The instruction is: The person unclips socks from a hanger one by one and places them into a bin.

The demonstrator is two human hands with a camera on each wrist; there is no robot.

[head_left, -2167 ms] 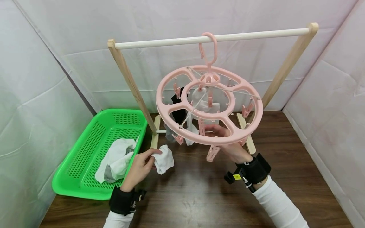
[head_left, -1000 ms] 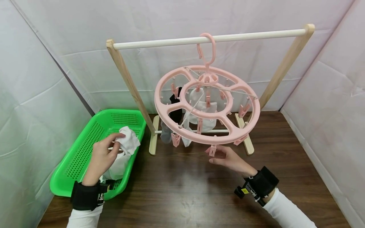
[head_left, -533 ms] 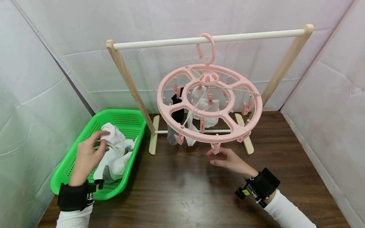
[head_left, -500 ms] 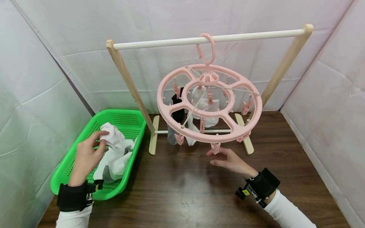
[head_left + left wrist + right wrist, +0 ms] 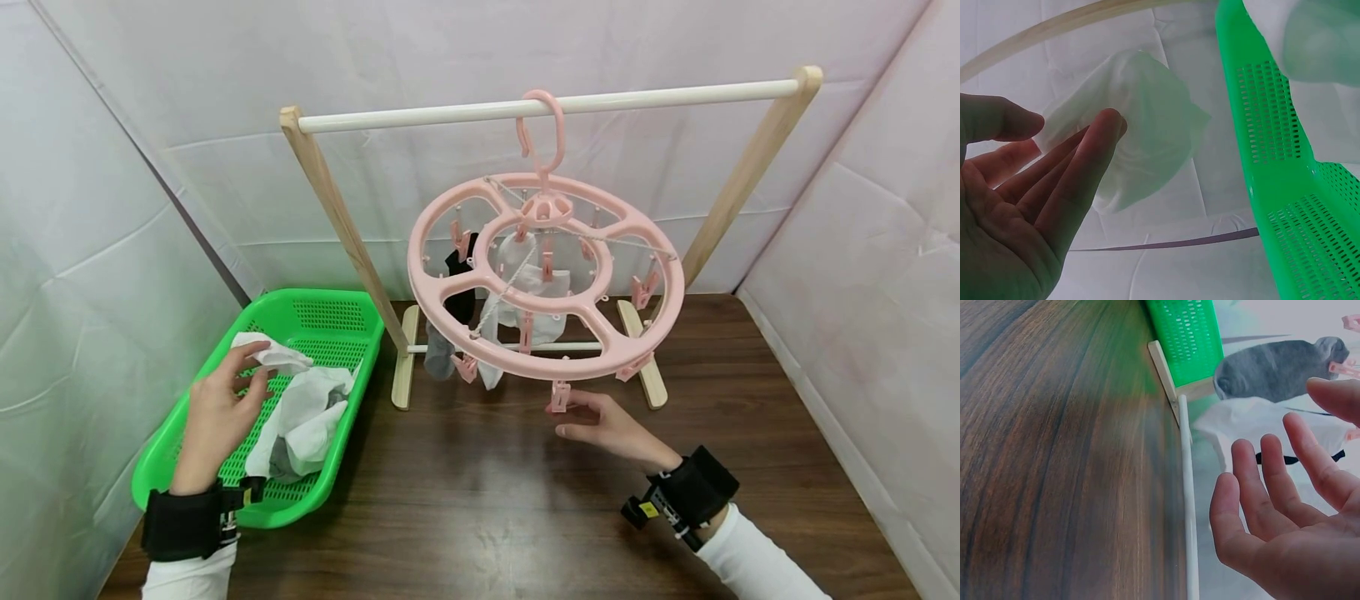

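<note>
At the green basket, my left hand (image 5: 225,408) holds a white sock (image 5: 273,352) at its fingertips. Seen from the left wrist, the sock (image 5: 1147,131) spreads out beyond the fingers, narrowing toward the thumb and index tips. My right hand (image 5: 611,427) is under the front of a pink round clip hanger (image 5: 442,304), its fingertips right at a dangling pink peg (image 5: 560,397). In the right wrist view the fingers (image 5: 1250,487) are spread and slightly bent, holding nothing.
The green basket (image 5: 168,450) contains a heap of white and grey socks (image 5: 303,425). A wooden stand with a white rail (image 5: 420,116) carries the hanger. From it hang a black sock (image 5: 460,300), a grey sock (image 5: 438,354) and white ones (image 5: 551,287).
My left hand has carried the white sock leftward from below the hanger to over the basket, where the sock now lies flatter. My right hand has come down from inside the ring to the front peg.
</note>
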